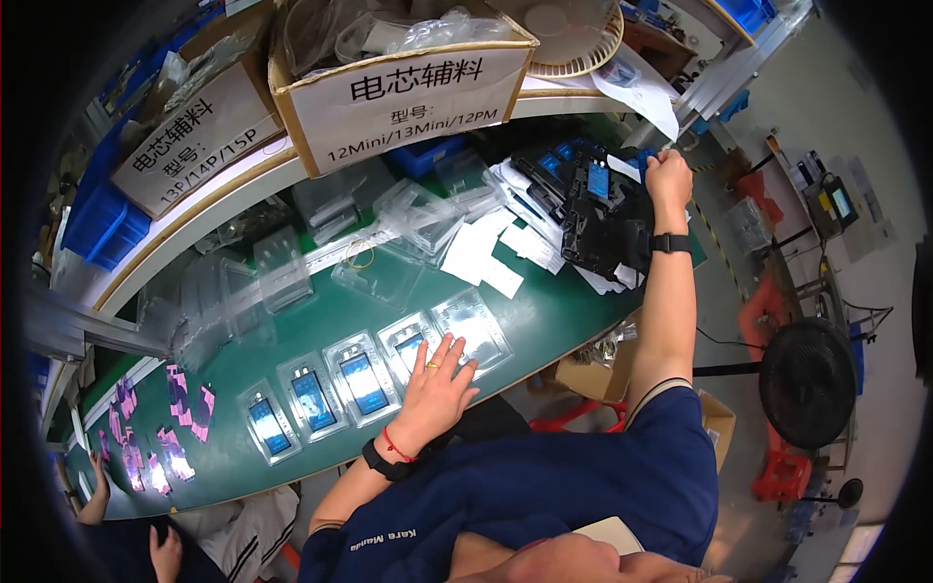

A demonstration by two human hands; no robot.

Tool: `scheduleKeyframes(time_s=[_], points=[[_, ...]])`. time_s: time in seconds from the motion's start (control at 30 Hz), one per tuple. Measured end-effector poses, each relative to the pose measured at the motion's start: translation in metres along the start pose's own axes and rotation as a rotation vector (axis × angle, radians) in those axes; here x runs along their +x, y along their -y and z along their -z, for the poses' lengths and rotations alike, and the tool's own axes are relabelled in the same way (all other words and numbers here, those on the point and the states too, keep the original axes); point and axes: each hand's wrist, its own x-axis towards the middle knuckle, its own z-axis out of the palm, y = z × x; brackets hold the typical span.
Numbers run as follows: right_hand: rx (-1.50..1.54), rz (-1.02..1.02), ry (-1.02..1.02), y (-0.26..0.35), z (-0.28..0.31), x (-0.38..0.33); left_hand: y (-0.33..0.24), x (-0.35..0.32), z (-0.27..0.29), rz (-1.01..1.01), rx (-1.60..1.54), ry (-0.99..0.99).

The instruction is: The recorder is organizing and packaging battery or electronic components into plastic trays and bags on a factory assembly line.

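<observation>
My left hand (434, 394) lies with fingers spread over the near edges of two clear plastic blister trays. One of them, an unfilled blister tray (486, 330), is at the right end of the row; the other holds a blue-faced phone battery (408, 352) partly hidden by my fingers. Left of it, more batteries (362, 382) sit in their own clear trays. My right arm reaches far right, where my right hand (669, 180) is closed beside a pile of black plastic trays (607, 233). A bit of blue shows by its fingers; what it grips is hidden.
White paper slips (486, 255) and loose clear trays (418, 219) lie behind the row on the green tabletop (389, 282). A cardboard box (408, 97) stands on the shelf above. Pink-purple strips (177, 398) and a co-worker's hand (100, 474) are at the left.
</observation>
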Motion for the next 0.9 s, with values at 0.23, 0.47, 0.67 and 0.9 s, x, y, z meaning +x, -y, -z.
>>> scheduleKeyframes(time_s=[0.23,0.47,0.67,0.9], points=[[0.755,0.397,0.501,0.043,0.005,-0.163,0.005,-0.005,0.001,0.057,0.002,-0.033],[0.655,0.388,1.015,0.052,-0.023,-0.272,0.002,-0.005,0.01,0.073,-0.033,-0.023],[0.481,0.627,0.911,0.06,-0.02,-0.272,0.007,-0.014,-0.002,0.049,0.044,-0.019],[0.545,0.831,0.786,0.128,-0.017,-0.261,0.014,-0.031,0.011,0.052,0.085,0.0]])
